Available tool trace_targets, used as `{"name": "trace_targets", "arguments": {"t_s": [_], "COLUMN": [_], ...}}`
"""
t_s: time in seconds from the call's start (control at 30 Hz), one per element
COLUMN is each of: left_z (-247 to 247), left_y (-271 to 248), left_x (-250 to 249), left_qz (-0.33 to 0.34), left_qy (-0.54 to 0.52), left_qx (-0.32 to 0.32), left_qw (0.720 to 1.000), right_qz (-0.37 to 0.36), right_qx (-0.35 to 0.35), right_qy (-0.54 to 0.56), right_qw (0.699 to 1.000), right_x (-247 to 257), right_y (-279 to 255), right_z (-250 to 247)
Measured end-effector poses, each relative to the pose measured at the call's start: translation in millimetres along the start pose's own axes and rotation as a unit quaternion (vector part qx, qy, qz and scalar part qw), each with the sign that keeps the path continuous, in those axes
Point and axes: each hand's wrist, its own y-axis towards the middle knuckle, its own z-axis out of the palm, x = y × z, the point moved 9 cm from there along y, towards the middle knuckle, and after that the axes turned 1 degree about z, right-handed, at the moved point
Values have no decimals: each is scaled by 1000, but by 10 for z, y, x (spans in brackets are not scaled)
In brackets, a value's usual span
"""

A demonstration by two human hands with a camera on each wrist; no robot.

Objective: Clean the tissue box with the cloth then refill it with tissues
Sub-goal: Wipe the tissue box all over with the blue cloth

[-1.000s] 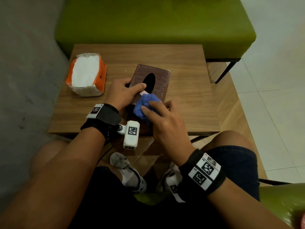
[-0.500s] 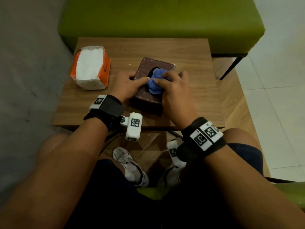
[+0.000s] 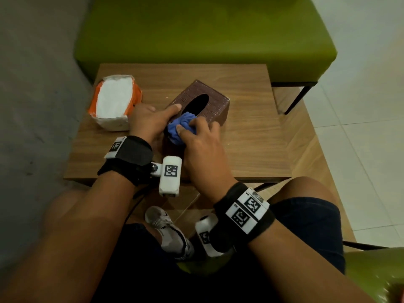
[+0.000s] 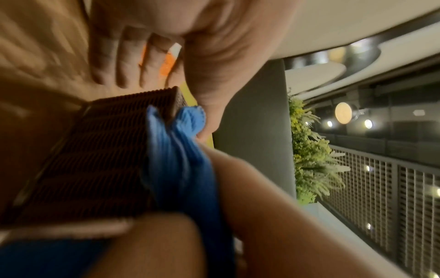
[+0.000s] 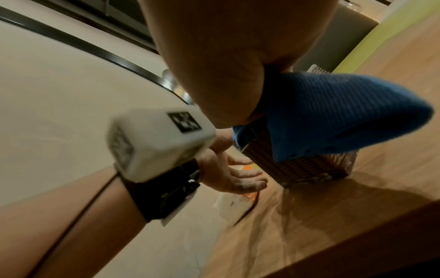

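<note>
The brown tissue box (image 3: 203, 103) sits near the middle of the tabletop (image 3: 251, 132), its oval slot empty. The right hand (image 3: 201, 147) bunches the blue cloth (image 3: 180, 126) in curled fingers and presses it on the box's near top edge. The left hand (image 3: 148, 121) braces the box's left side, thumb laid on the lid, fingers loosely spread against the side wall. To wipe well, keep that brace firm so the light box cannot skid, and work the ribbed surface along its grooves, then the sides. The open tissue pack (image 3: 114, 104) waits at the left edge for refilling.
</note>
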Motion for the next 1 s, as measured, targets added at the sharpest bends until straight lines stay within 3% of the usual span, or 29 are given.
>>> {"name": "trace_targets", "arguments": {"t_s": [0.13, 0.23, 0.33, 0.43, 0.6, 0.67, 0.8, 0.93, 1.0], "left_z": [100, 104, 218, 289, 303, 330, 324, 293, 322], "left_y": [-162, -95, -86, -76, -71, -78, -60, -64, -79], "left_x": [76, 43, -76, -107, -102, -79, -54, -56, -62], "left_qz": [-20, -7, 18, 18, 26, 34, -12, -29, -22], "left_qy": [-29, -23, 8, 8, 27, -1, -13, -2, -16], "left_qx": [39, 28, 66, 108, 121, 118, 144, 159, 156], "left_qw": [999, 999, 998, 994, 992, 992, 989, 987, 987], "right_qz": [-72, -119, -100, -105, -6, 10, -64, 40, 29], "right_qx": [38, 52, 29, 29, -96, -101, -41, -133, -124], "right_qy": [23, 66, 118, 89, 50, 28, -12, -8, -24], "right_qw": [996, 989, 988, 990, 994, 994, 997, 990, 992], "right_x": [148, 23, -52, -42, -489, -354, -293, -865, -656], "right_y": [-49, -62, -33, -52, -53, -90, -166, -168, -153], "right_z": [108, 122, 63, 54, -182, -115, 6, -382, -295]}}
